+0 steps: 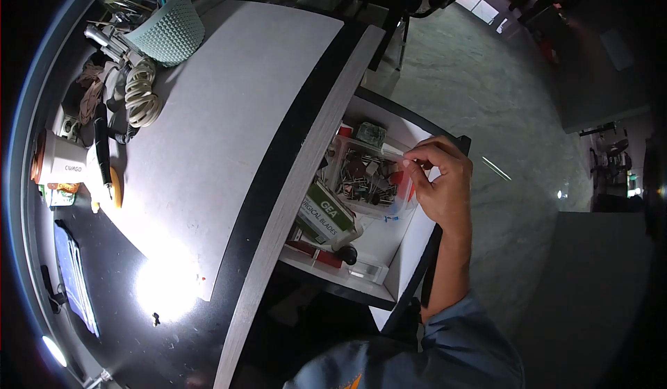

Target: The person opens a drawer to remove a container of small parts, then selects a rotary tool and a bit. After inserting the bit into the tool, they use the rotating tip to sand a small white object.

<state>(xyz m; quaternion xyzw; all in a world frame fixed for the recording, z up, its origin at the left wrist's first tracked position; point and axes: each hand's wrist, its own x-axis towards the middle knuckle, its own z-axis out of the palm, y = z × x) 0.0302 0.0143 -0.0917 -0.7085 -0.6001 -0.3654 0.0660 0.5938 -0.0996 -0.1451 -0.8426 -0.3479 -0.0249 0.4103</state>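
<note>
My right hand (442, 180) is over the right side of an open drawer (406, 253), thumb and index finger pinched together at the rim of a clear plastic box (382, 212). Whether the fingertips hold the rim or something small cannot be made out. Many small metal pieces (365, 180) lie inside the box. Beside it rests a green and white box of surgical blades (325, 212), and a small clear container (372, 134) is at the drawer's far end. My left hand does not show.
Left of the drawer is a desk with a pale mat (229, 111). On it stand a woven basket of tools (170, 31), a coiled cable (142, 94), a white cup (66, 161) and a folded blue cloth (75, 274). A chair is beyond the drawer.
</note>
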